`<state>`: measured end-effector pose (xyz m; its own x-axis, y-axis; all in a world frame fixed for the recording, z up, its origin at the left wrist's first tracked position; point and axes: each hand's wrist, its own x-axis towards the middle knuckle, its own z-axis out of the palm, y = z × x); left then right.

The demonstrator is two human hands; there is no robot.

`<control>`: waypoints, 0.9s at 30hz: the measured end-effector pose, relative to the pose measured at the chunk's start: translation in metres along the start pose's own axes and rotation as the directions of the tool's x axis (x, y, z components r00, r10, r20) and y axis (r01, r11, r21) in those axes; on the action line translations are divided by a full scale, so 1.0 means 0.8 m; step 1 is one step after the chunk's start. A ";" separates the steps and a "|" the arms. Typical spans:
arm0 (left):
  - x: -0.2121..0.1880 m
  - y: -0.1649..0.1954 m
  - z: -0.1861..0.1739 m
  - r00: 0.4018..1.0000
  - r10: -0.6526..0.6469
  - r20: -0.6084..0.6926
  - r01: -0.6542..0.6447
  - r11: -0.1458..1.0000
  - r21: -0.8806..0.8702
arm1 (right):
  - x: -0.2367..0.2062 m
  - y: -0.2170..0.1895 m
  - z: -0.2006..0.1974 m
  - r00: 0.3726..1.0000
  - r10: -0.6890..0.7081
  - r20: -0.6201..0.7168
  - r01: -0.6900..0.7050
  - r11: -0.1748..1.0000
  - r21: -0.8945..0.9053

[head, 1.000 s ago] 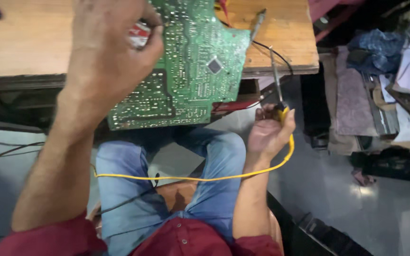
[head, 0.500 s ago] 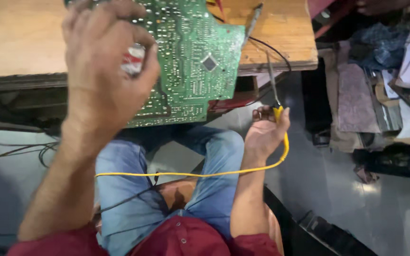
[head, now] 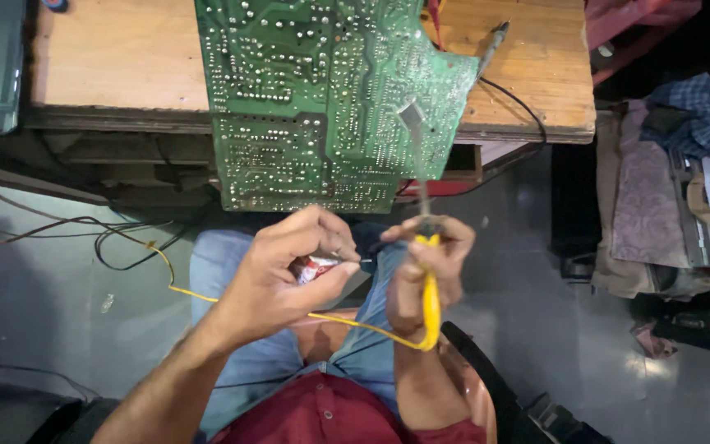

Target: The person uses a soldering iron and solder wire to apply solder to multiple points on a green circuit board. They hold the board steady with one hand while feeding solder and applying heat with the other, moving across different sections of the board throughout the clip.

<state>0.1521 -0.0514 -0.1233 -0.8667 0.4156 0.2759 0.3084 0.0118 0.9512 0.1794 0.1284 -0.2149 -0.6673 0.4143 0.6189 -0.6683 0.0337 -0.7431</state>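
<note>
Left hand [head: 289, 275] pinches a small red-white spool [head: 314, 267]; right hand [head: 425, 267] grips a yellow-handled soldering iron [head: 429, 288] below the green, solder-dotted board [head: 322, 99].

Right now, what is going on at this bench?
A seated person holds a yellow-handled soldering iron upright in the right hand, its tip up near the green circuit board overhanging the wooden table. The left hand pinches a small red-and-white item beside it, over the lap.
</note>
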 end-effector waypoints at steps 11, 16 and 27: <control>-0.025 -0.008 -0.003 0.989 -0.105 0.104 0.117 0.986 -0.117 | -0.021 -0.019 0.013 0.967 0.067 0.247 -0.060 0.998 -0.032; -0.025 -0.008 -0.002 0.984 -0.131 0.119 0.149 0.977 -0.152 | -0.025 -0.027 0.016 0.970 0.084 0.227 -0.077 0.996 -0.040; -0.013 -0.005 0.002 0.990 -0.092 0.110 0.093 0.996 0.002 | -0.011 -0.031 0.006 0.989 0.105 0.102 -0.088 0.984 -0.153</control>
<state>0.1609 -0.0546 -0.1301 -0.8430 0.5104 0.1701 0.2278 0.0523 0.9723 0.2000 0.1197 -0.2010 -0.7636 0.3209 0.5604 -0.5484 0.1359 -0.8251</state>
